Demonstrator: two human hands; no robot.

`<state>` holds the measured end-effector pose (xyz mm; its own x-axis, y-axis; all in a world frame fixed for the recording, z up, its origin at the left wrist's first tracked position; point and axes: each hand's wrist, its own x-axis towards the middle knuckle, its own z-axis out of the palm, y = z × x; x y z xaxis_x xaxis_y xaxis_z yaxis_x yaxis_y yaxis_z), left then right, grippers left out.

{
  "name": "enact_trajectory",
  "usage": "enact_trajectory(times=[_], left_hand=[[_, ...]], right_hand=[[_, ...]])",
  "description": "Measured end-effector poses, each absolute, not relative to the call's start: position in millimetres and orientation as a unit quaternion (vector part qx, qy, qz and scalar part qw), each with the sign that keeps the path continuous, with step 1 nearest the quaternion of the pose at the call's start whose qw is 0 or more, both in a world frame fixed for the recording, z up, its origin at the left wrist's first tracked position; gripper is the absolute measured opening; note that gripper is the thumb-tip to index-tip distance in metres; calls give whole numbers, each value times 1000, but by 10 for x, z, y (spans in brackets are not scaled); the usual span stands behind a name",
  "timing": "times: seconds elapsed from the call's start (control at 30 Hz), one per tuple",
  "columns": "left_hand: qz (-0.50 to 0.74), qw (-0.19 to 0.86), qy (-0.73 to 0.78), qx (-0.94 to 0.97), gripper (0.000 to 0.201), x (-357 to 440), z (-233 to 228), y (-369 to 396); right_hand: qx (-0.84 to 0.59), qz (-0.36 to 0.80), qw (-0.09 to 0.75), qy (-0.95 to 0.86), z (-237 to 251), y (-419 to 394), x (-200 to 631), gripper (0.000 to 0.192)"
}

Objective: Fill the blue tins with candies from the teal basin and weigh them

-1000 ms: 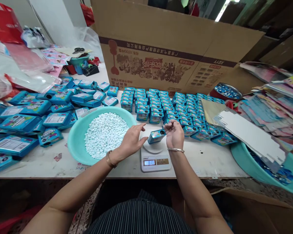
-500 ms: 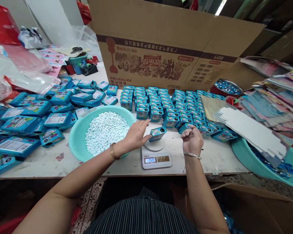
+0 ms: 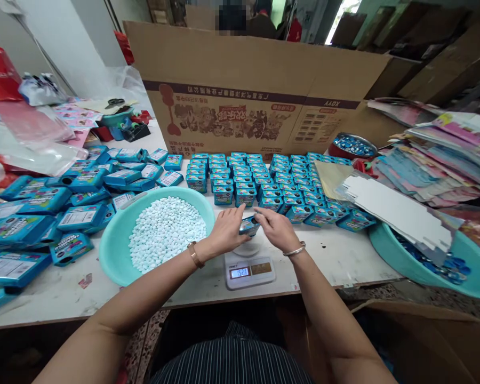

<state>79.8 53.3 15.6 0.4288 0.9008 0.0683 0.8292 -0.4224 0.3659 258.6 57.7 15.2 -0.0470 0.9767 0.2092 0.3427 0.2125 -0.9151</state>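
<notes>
A small blue box (image 3: 248, 226) with a dark round opening stands on the white kitchen scale (image 3: 251, 273), whose display is lit. My left hand (image 3: 226, 230) is around the box's left side, thumb low and fingers at the far edge. At the box's upper right, my right hand (image 3: 279, 229) has its thumb and forefinger brought together; whatever they hold is too small to make out. Left of the scale, a turquoise basin (image 3: 108, 250) holds pale round mints (image 3: 166, 229).
Rows of upright blue boxes (image 3: 270, 204) stand behind the scale. Loose blue boxes (image 3: 78, 216) are heaped at left. A large cardboard carton (image 3: 244, 64) walls off the back. At right are another turquoise basin (image 3: 388, 248), white card sheets (image 3: 396, 213) and a pouch stack (image 3: 428, 160).
My right hand has moved left from beside the scale to the box, its fist loosening into a pinch. My left hand has closed in on the box. The camera view has shifted.
</notes>
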Motion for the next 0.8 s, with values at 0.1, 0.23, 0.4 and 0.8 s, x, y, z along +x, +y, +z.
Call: enact_trajectory(times=[0.1,0.23,0.4,0.8], left_hand=[[123,132,522,834,86,834,105,557],[101,111,519,841,59,879,77,602],[93,83,469,875,31,1140,165,722],[121,41,359,925,42,2598,-34,1046]], right_hand=[[-556,319,443,-627,168,598,2534,25],[-588,308,498,-558,201,485,2804,21],[-628,263,555,-477,26,72,3418,29],[-693,259,568,-361,-336,-359,3852,55]])
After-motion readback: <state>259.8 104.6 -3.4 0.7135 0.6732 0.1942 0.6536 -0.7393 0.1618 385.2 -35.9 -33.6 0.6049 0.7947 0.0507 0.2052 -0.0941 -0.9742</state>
